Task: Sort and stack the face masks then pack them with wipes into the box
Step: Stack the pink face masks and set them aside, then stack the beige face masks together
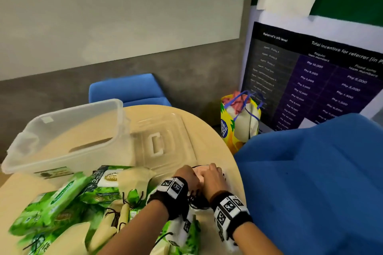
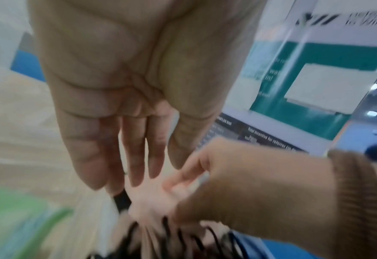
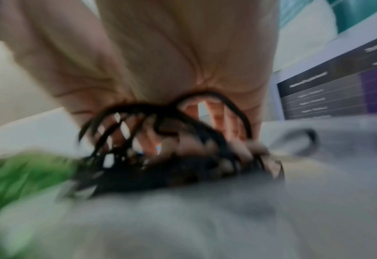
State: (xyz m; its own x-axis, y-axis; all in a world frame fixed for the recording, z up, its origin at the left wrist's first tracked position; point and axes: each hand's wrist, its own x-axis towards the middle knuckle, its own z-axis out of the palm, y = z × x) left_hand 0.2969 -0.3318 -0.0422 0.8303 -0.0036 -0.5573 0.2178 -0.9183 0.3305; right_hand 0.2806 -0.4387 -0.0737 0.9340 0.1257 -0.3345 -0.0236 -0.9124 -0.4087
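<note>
Head view: clear box (image 1: 68,130) beside lid (image 1: 163,143).

1. Box (image 1: 68,130) mouth open from above, nothing over it.
2. Lid (image 1: 163,143) lies flat just right of box (low, passable over).
3. Wipe packs (image 1: 62,203) crowd near-left table (image 1: 207,128).
4. Blue chair (image 1: 310,172) blocks right edge.

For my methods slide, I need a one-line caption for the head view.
Both hands, left hand and right hand, work the pink face masks beside wipe packs and the open box.
</note>
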